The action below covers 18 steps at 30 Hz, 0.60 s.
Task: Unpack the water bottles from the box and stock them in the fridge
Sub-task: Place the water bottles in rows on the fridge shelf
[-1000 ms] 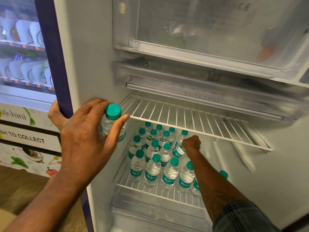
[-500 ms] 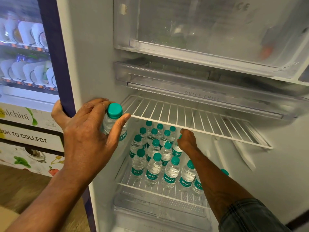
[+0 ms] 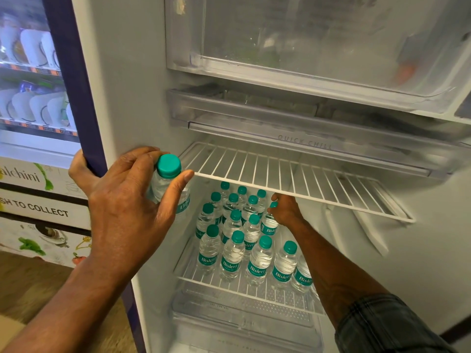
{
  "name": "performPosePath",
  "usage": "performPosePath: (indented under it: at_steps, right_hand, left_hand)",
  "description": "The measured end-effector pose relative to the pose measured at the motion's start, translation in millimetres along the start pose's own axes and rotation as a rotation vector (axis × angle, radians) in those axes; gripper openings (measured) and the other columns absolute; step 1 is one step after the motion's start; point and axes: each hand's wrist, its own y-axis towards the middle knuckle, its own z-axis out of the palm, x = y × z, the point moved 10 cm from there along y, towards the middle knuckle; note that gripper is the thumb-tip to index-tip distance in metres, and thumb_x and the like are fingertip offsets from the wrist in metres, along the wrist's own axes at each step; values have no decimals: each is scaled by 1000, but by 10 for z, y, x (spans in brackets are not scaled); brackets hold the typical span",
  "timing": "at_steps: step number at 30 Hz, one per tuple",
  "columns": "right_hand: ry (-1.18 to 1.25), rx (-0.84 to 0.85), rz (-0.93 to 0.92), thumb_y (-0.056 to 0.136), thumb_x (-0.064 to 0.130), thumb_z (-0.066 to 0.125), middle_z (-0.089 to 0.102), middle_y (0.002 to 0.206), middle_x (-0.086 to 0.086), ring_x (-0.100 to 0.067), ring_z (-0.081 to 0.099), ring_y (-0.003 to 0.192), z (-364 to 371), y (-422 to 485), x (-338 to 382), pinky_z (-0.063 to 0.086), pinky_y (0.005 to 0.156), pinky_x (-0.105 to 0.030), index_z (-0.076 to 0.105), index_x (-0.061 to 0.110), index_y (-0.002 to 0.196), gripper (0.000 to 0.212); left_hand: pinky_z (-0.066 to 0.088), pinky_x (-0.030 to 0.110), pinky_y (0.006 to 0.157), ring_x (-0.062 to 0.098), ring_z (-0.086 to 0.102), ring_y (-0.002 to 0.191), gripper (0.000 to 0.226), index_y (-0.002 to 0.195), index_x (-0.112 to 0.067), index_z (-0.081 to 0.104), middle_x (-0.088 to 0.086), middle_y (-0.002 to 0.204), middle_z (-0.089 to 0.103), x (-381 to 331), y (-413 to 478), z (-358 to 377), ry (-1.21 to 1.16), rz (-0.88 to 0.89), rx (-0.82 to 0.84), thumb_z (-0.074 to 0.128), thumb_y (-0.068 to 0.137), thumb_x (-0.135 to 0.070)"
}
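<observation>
My left hand (image 3: 122, 200) grips a small water bottle with a teal cap (image 3: 168, 166) upright against the fridge's left edge, with the thumb hooked round the blue side panel. My right hand (image 3: 286, 211) reaches under the upper wire shelf (image 3: 293, 179) and holds another water bottle (image 3: 269, 226) at its neck, at the right of the back rows. Several teal-capped bottles (image 3: 232, 258) stand in rows on the lower wire shelf (image 3: 229, 284). No box is in view.
The upper wire shelf holds nothing. A clear quick-chill tray (image 3: 280, 123) and the freezer compartment (image 3: 305, 47) sit above it. A clear drawer (image 3: 242, 319) lies below the bottles. A vending machine (image 3: 30, 98) stands to the left.
My right hand has moved up and toward the back with its bottle, from the second row to just under the upper shelf's front wire. My left hand has stayed put.
</observation>
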Motion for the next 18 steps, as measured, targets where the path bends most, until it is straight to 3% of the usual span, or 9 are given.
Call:
performPosePath:
  at_steps: [5, 8, 12, 18]
  right_hand:
    - [1, -12, -24, 88, 18, 72, 57, 106, -4, -26, 61, 104, 9, -16, 34, 45, 83, -27, 58, 10, 117, 33]
    - [-31, 6, -31, 87, 22, 74, 62, 116, -8, -27, 61, 108, 45, -5, 35, 48, 89, -31, 59, 10, 120, 38]
    - [-67, 30, -39, 86, 26, 74, 62, 124, -9, -28, 61, 111, 72, -20, 17, 48, 90, -32, 56, 11, 126, 46]
    - [-90, 43, -67, 85, 27, 76, 61, 126, -9, -28, 60, 112, 76, -28, 13, 48, 91, -33, 56, 12, 128, 50]
  left_hand:
    - [15, 52, 118, 32, 67, 109, 51, 116, -6, 68, 15, 117, 73, 0, -2, 7, 6, 10, 3, 60, 100, -54]
    - [16, 53, 118, 34, 67, 109, 51, 116, -5, 68, 16, 117, 73, 4, -9, 8, -2, 8, 0, 60, 100, -53]
    - [23, 67, 115, 32, 67, 109, 51, 116, -5, 68, 16, 117, 73, 6, -20, 12, 6, 18, -5, 61, 100, -52]
    - [20, 64, 116, 32, 67, 109, 50, 115, -5, 69, 15, 117, 73, 2, -20, 12, -5, 20, -14, 62, 100, -52]
